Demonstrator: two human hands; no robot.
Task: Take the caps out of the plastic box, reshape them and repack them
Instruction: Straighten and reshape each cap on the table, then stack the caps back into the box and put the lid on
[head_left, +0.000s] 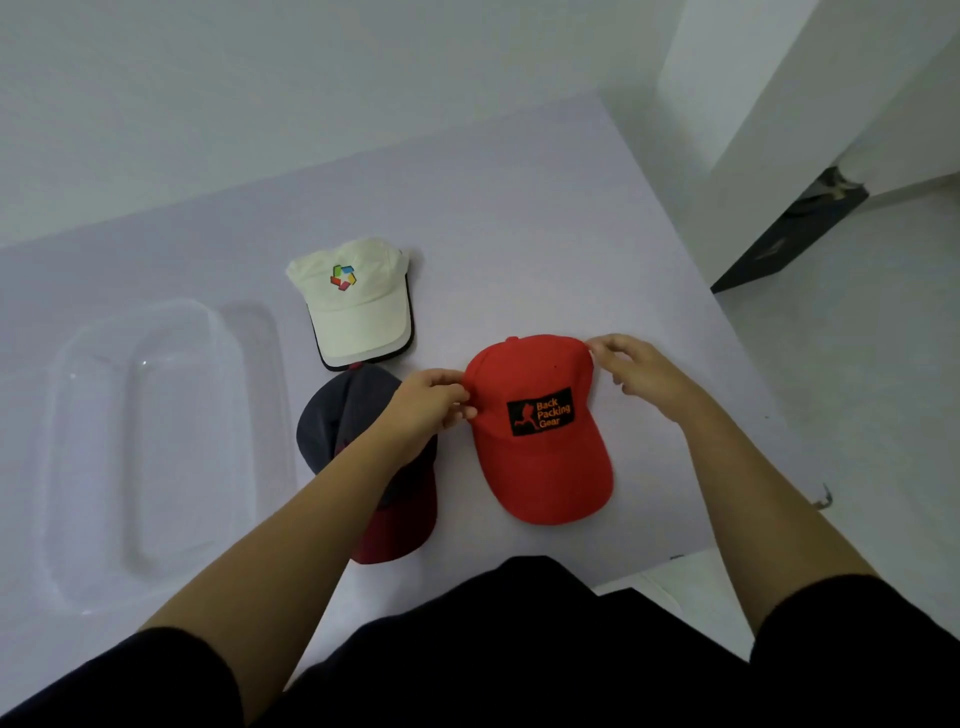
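Bare table (519, 218) beyond white cap (358, 301)

Pale lilac table (519, 218), white walls (260, 78), seemingly tiled floor (857, 364).

red cap (540, 431) – flat; white cap (356, 301); dark cap (337, 421); clear box (150, 447) – empty

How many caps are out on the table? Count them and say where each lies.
3. The white cap lies farthest back; the dark navy cap lies partly under the left forearm; the red cap is held by both hands. None shows in the plastic box.
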